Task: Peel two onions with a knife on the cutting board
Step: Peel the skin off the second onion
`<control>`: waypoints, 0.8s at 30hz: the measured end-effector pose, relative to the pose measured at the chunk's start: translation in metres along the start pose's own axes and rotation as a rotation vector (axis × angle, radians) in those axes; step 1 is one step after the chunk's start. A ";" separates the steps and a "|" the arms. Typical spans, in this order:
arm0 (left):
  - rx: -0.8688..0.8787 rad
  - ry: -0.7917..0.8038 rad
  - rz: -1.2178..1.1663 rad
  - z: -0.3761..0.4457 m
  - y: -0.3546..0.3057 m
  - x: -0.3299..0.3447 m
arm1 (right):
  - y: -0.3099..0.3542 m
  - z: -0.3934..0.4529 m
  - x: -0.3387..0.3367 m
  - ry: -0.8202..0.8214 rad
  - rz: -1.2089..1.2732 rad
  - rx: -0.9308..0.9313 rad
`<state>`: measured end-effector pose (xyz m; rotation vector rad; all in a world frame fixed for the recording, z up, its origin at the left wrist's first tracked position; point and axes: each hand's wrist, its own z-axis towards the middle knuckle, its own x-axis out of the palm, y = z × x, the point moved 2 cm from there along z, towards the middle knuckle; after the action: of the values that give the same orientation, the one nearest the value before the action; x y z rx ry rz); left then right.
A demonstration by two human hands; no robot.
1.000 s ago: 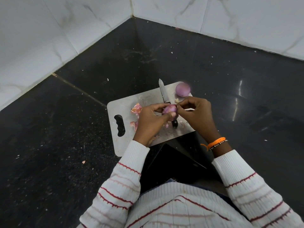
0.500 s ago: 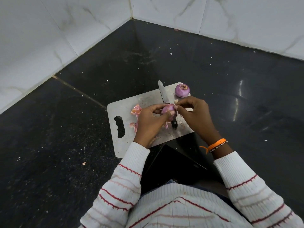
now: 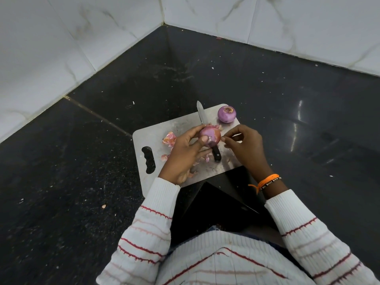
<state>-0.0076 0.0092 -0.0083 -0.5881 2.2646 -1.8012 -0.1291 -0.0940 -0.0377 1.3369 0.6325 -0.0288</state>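
Parted hands bare onion (image 3: 210, 135) (glossy purple, half-peeled).

No readable text for you in this frame. Only candidate: the thin dark beaded band (image 3: 271, 182) beside the orange thread bracelet (image 3: 267, 180) on your right wrist, well back from the fingers. It carries small light marks, maybe letters, too small to make out. No labels, brands or numbers elsewhere.
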 end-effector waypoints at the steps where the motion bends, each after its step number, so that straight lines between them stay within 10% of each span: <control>1: -0.004 0.006 -0.011 0.000 0.001 0.000 | 0.003 0.000 0.000 -0.011 0.054 -0.010; 24: 0.076 -0.265 0.247 0.000 -0.001 -0.001 | 0.029 -0.002 -0.011 0.115 0.018 -0.264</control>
<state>-0.0061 0.0094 -0.0071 -0.4765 1.9874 -1.5807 -0.1284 -0.0883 -0.0075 1.0939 0.6959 0.1428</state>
